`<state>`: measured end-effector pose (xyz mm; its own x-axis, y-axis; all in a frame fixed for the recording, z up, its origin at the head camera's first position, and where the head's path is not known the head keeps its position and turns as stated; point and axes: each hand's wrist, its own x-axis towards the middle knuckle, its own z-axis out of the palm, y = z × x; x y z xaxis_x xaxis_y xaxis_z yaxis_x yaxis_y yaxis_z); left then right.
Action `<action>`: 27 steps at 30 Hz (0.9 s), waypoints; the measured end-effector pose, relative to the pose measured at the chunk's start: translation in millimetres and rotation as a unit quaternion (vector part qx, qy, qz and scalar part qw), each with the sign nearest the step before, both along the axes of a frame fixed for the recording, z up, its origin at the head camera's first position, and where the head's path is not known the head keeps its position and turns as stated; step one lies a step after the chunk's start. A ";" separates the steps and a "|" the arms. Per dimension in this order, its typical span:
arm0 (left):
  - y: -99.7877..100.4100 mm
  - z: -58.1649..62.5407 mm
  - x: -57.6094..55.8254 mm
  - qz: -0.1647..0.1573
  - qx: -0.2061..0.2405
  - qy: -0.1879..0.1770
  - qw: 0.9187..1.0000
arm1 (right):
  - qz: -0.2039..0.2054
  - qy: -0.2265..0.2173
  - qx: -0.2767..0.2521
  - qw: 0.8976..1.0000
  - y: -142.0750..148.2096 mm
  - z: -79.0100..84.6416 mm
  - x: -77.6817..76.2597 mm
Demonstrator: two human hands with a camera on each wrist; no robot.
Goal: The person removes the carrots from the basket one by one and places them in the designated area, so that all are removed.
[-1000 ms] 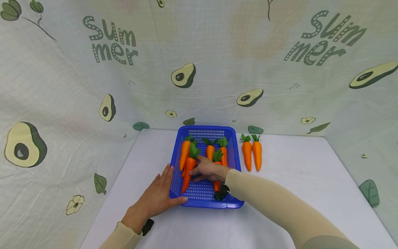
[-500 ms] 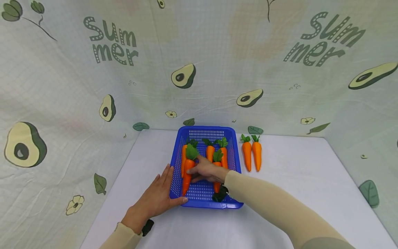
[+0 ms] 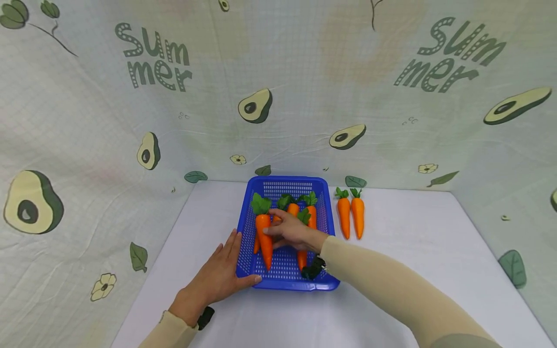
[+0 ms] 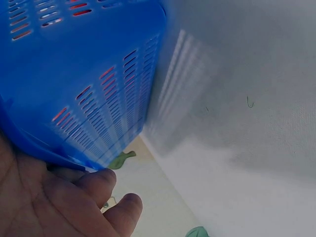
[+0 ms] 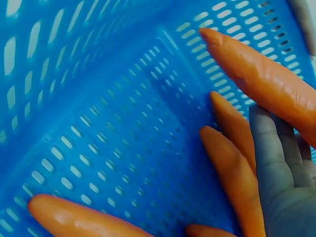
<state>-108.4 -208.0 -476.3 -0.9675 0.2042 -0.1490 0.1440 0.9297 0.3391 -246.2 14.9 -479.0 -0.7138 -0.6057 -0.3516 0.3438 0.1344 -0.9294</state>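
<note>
Left hand [image 3: 219, 275], fingers straight, rests against basket [image 3: 287, 178], likely steadying it; right hand [image 3: 290, 229] pinches carrot [image 3: 263, 237] near thick end, probably for control.

Plain cream sleeves [image 3: 374, 273], black wrist cameras [image 3: 206, 318] (one on each side), bare hands [image 3: 216, 274]

Bright head view, dimmer wrist views

A pale, wrinkled fabric backdrop [image 3: 300, 63] printed with halved green avocados [image 3: 33, 203], grey-green SUMMER lettering [image 3: 163, 73] and pale-yellow flowers [image 3: 103, 287] hangs behind and beside a flat white tabletop [image 3: 417, 227]
</note>
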 end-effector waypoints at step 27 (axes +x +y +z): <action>1.4 3.7 -0.4 0.000 -0.023 0.008 1.000 | -0.055 0.090 -0.002 0.994 45.2 30.2 -7.6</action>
